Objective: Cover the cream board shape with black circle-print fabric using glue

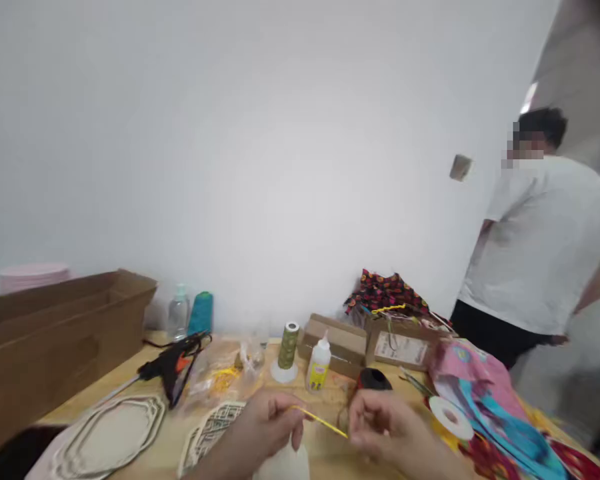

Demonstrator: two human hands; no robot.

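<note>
A thin yellow strip (325, 423), perhaps cord or ribbon, stretches between my two hands above the table. My left hand (265, 427) pinches its left end between thumb and fingers. At the strip's right end is my right hand (380, 423), its fingers curled together around the tip. Below my left hand lies a patterned lattice piece (215, 427), partly covered by the wrist. A pale flat piece (285, 465) shows under the hands. Just behind them stand a white glue bottle (319, 365) with a yellow label and a dark red-and-black roll (374, 380).
Left are a long cardboard box (70, 340), a black glue gun (173, 367) and stacked pale frames (113, 433). A green thread spool (289, 347) stands mid-table near a plastic bag (225, 373). Fabrics (480, 380) and a ribbon roll (451, 418) lie right. A person (555, 233) stands beyond.
</note>
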